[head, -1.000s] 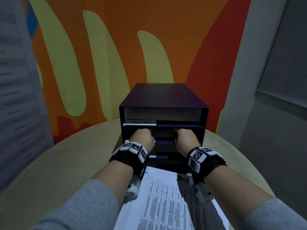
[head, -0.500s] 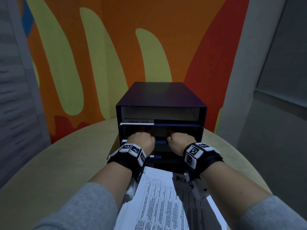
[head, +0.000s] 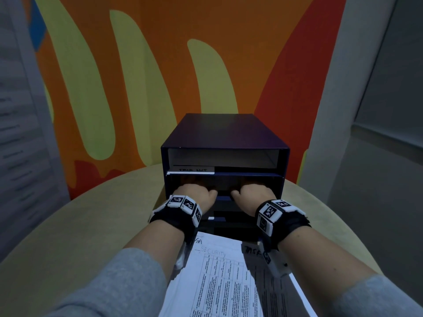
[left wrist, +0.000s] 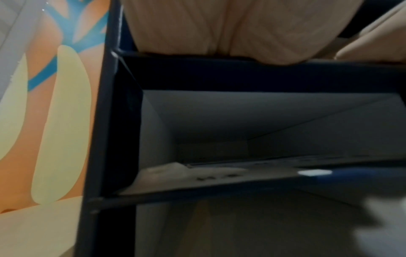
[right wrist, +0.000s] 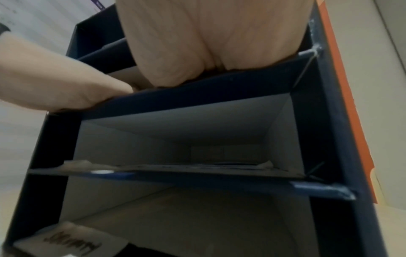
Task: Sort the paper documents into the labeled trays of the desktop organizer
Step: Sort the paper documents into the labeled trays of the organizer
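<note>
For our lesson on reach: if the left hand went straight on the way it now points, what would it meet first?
The left hand points into the organizer's second tray, fingers already inside. Probably the tray's back wall, though the dark interior hides whatever lies between.

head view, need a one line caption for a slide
Both hands, left and right, reach into the dark blue organizer's second tray above papers on the table.

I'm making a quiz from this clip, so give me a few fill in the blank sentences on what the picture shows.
1. Both hands reach into the ____ slot from the top of the organizer.
2. The sheet on the table nearest the organizer is headed ____.
3. The left hand and right hand wear ____ wristbands.

Missing words: second; SECURITY; black
</note>
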A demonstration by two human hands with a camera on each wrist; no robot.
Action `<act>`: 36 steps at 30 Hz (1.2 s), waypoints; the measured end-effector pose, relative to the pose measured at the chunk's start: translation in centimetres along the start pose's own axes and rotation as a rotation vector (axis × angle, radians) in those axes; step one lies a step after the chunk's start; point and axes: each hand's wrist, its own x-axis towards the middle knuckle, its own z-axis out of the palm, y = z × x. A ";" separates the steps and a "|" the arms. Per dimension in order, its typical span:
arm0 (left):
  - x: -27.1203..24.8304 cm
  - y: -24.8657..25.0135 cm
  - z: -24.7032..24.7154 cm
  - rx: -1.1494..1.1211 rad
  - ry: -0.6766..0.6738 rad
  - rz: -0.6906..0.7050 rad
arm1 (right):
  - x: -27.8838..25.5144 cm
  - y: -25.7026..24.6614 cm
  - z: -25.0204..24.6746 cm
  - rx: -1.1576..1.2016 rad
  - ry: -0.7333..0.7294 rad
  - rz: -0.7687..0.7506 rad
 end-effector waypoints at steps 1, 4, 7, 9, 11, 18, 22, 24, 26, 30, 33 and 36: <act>-0.1 0.1 -0.1 0.006 -0.008 0.001 | 0.0 0.1 0.0 -0.004 -0.008 -0.001; -0.1 0.2 -0.4 0.002 -0.050 -0.012 | -0.1 0.5 -0.1 0.012 0.005 0.009; -0.2 0.1 -0.4 -0.006 -0.055 -0.034 | -0.4 0.9 -0.2 0.029 0.052 0.018; -0.2 0.1 -0.4 -0.023 -0.064 -0.034 | -0.3 1.0 -0.3 0.032 0.037 0.021; 0.0 0.2 -0.7 -0.046 -0.090 -0.017 | 0.0 0.7 -0.5 0.001 -0.009 0.008; 0.2 -0.4 -0.4 0.027 -0.141 0.028 | 1.3 0.7 -0.1 -0.056 -0.098 -0.086; -0.7 -0.4 0.3 0.106 -0.007 0.037 | 0.7 1.1 0.8 -0.010 0.014 -0.056; -1.2 -0.4 0.3 0.099 0.051 0.026 | 0.1 1.3 0.7 0.059 0.098 -0.063; -2.0 -0.4 0.1 0.089 0.079 0.017 | -0.9 1.7 0.5 0.091 0.150 -0.106; -4.0 -0.2 -0.4 0.088 0.032 0.024 | -2.8 2.4 0.6 0.124 0.140 -0.115; -5.9 -1.2 -0.6 0.016 -0.033 0.109 | -4.1 3.0 0.1 0.113 0.117 -0.161; -8.3 -2.8 -0.5 -0.139 -0.033 0.208 | -6.0 3.8 -1.0 0.125 0.062 -0.176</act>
